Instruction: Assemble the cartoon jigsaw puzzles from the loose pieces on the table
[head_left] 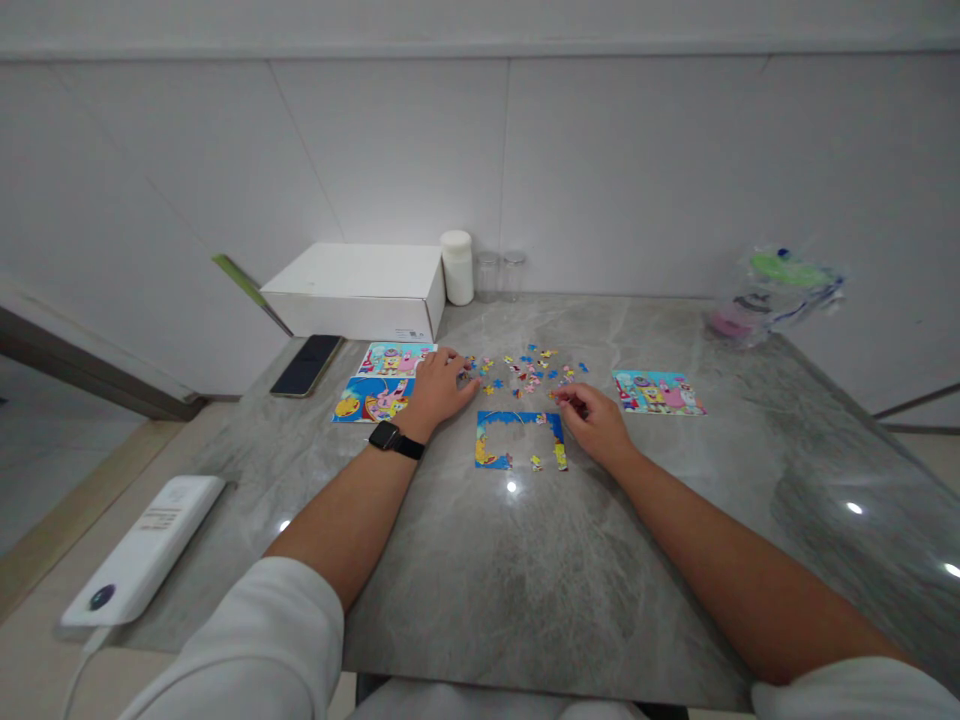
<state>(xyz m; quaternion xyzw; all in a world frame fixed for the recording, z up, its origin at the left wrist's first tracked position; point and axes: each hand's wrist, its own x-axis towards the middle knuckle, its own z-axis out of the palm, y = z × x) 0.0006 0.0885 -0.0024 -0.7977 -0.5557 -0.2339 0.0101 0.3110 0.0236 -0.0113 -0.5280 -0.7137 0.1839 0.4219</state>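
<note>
A partly joined jigsaw puzzle (484, 430) lies in front of me, its blue and yellow border enclosing a bare middle. One loose yellow piece (535, 463) sits by its lower edge. Beyond it, several loose puzzle pieces (531, 376) are scattered. My left hand (441, 388) rests with fingers apart at the left of these pieces, partly covering two cartoon picture cards (367, 400). At the puzzle's upper right corner, my right hand (592, 418) is closed in a pinch; a small reddish puzzle piece (556, 396) shows at the fingertips. A finished-looking cartoon picture (658, 392) lies to its right.
On the left are a phone (307, 365), a white box (352, 285) and a white power bank (146, 550) with a cable. A white bottle (457, 267) and two clear glasses (500, 277) stand by the wall. A plastic-wrapped cup (765, 295) is at the back right.
</note>
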